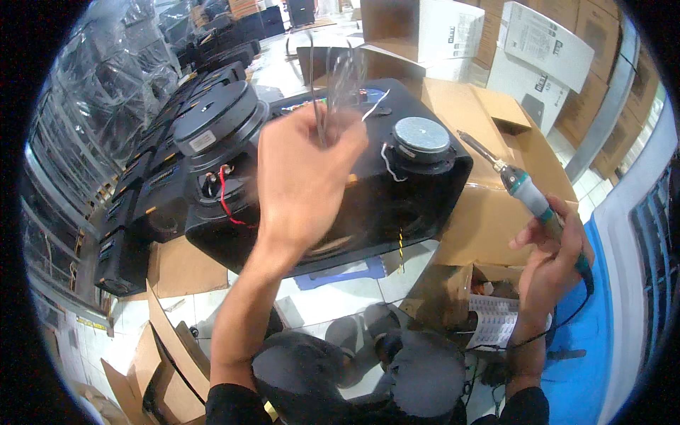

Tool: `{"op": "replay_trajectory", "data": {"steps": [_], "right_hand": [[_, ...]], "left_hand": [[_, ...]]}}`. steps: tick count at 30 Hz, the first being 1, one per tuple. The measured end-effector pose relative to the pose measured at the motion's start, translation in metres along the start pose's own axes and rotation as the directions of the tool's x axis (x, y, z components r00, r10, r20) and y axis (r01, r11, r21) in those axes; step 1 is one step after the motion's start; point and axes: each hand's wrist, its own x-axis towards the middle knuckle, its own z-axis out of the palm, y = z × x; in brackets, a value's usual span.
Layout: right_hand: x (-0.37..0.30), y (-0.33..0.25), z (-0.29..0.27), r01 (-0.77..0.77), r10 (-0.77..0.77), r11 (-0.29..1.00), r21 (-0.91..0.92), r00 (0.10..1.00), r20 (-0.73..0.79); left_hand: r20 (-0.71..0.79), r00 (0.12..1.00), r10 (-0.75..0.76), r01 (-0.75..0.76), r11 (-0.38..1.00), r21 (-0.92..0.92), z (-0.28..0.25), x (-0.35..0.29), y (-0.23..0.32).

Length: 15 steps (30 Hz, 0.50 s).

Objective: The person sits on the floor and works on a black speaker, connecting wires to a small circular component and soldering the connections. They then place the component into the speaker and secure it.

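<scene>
My right hand (552, 258) is wrapped round the handle of a soldering iron (528, 195), green and grey, its metal tip pointing up and left. My left hand (304, 177) is closed above a black speaker cabinet (375, 202), slightly blurred. Thin dark wire (312, 67) rises from its fingers, with crumpled clear plastic (346, 74) just behind. A white wire end (374, 106) sticks out right of the fingers. Face down on the cabinet sit a large round speaker driver (211, 117) with a red wire (224, 198), and a smaller driver (421, 136) with a white wire.
More black cabinets (152, 191) stand in a row at the left. An open cardboard box (496, 163) stands beyond the iron, with white cartons (545, 53) behind. A blue surface (584, 333) lies at the right, with the iron's cord (567, 322) nearby. Opened cardboard (152, 368) lies lower left.
</scene>
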Motion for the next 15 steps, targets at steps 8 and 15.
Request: {"op": "replay_trajectory", "data": {"steps": [8,15], "right_hand": [[-0.027,-0.011,0.029,0.167,-0.121,0.967,-0.193,0.966,0.229],[-0.034,-0.006,0.053,0.442,-0.274,0.794,-0.417,0.873,0.405]], "left_hand": [[0.012,0.989,-0.144,0.145,0.981,-0.126,-0.008,-0.025,-0.033],[0.015,0.99,-0.137,0.138,0.982,-0.129,-0.001,-0.03,-0.045]]}}
